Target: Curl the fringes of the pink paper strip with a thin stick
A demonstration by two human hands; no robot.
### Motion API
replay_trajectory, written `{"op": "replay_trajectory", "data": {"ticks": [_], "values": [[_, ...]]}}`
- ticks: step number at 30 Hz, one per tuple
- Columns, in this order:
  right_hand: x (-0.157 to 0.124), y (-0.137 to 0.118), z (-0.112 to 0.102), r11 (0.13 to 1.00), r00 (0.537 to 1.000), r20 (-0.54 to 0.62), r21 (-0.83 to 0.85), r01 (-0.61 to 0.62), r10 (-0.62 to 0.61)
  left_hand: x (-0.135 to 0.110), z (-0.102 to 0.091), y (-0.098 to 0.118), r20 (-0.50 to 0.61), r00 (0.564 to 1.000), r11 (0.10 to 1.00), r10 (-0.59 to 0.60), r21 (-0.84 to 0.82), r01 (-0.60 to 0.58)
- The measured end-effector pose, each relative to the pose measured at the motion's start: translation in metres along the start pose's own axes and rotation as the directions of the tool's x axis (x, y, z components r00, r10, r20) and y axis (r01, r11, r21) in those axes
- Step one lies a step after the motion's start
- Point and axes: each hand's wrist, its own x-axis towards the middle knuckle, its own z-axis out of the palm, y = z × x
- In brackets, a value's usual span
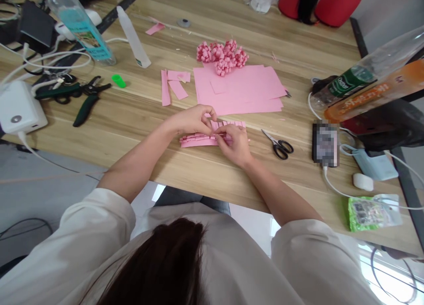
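Hair (155, 269) and white sleeves (92, 225) fill the near view. Across the tabletop (132, 141) lie whole pink sheets (238, 93) and a finished heap of curled paper tufts (222, 57). A bottle of blue liquid (79, 24) stands far left. My left hand (192, 122) and right hand (235, 144) pinch a fringed pink strip (198, 140), fingers (222, 129) tight on it.

From my feed, the fringed paper strip (202, 140) shows solid pink, the same pink as the stacked paper sheets (238, 93) and the curled paper rosettes (221, 57); the tabletop (99, 137) reads pale oak, streaked with tan wood grain; the scissors (281, 148) show silver blades and black handles; the pliers (86, 103) have dark green grips; the small cap (118, 80) glows neon green; the chair back (338, 5) is bright red; my sleeve (89, 230) looks off-white.
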Motion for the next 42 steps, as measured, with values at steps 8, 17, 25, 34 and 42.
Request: {"op": "replay_trajectory", "data": {"ticks": [8, 17, 25, 34, 42], "values": [[0.0012, -0.0005, -0.0007, 0.999, 0.999, 0.019, 0.024, 0.031, -0.031, -0.0015, -0.0016, 0.0023, 0.049, 0.998, 0.997, -0.036, 0.065, 0.033], [0.0003, 0.0014, 0.0016, 0.999, 0.999, 0.026, -0.022, 0.048, -0.047, 0.0020, -0.0058, -0.0022, 0.114, 0.993, 0.998, -0.010, 0.059, 0.003], [0.0026, 0.0072, 0.0022, 0.994, 0.963, -0.269, 0.096, 0.050, -0.022, 0.0014, -0.0070, -0.0028, 0.039, 0.999, 0.995, -0.034, 0.092, 0.030], [0.0031, 0.0061, 0.0024, 0.990, 0.967, -0.251, 0.112, 0.079, -0.049, -0.0024, -0.0039, 0.0014, 0.074, 0.995, 0.997, -0.064, 0.049, 0.061], [0.0026, 0.0057, 0.0021, 0.995, 0.977, -0.212, 0.085, 0.048, -0.029, -0.0031, -0.0047, 0.0014, 0.102, 0.992, 0.996, -0.078, -0.023, 0.080]]}}
